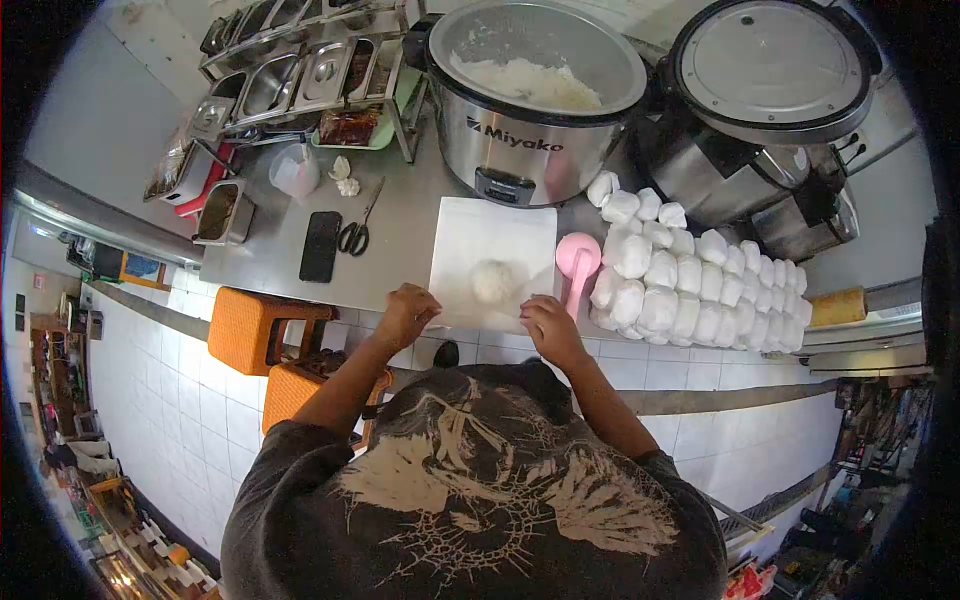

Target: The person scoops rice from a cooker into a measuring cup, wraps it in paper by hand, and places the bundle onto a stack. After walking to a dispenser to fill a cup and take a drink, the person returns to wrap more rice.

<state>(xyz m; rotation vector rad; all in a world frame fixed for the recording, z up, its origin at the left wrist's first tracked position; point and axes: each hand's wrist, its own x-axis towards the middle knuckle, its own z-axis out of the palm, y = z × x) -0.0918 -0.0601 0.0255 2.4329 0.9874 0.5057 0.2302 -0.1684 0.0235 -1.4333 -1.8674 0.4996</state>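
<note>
Two rice cookers stand at the counter's back, one open (535,95) with rice, one lidded (775,70); one stack of wrapped white packets (690,280) lies right; one white paper sheet (493,262) carries one rice mound (493,281); left hand (405,315) and right hand (548,328) pinch its near edge, fingers curled; one pink scoop (578,262) lies beside it.

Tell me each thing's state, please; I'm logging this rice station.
Left cooker: lid off, rice inside.
Right cooker: lid shut.
Paper: flat, rice mound on it.
Packets: wrapped, stacked.
Scoop: lying beside paper.
Scissors: closed, lying flat.
Phone: screen dark.
Left hand: on paper's edge.
Right hand: on paper's edge.
</note>
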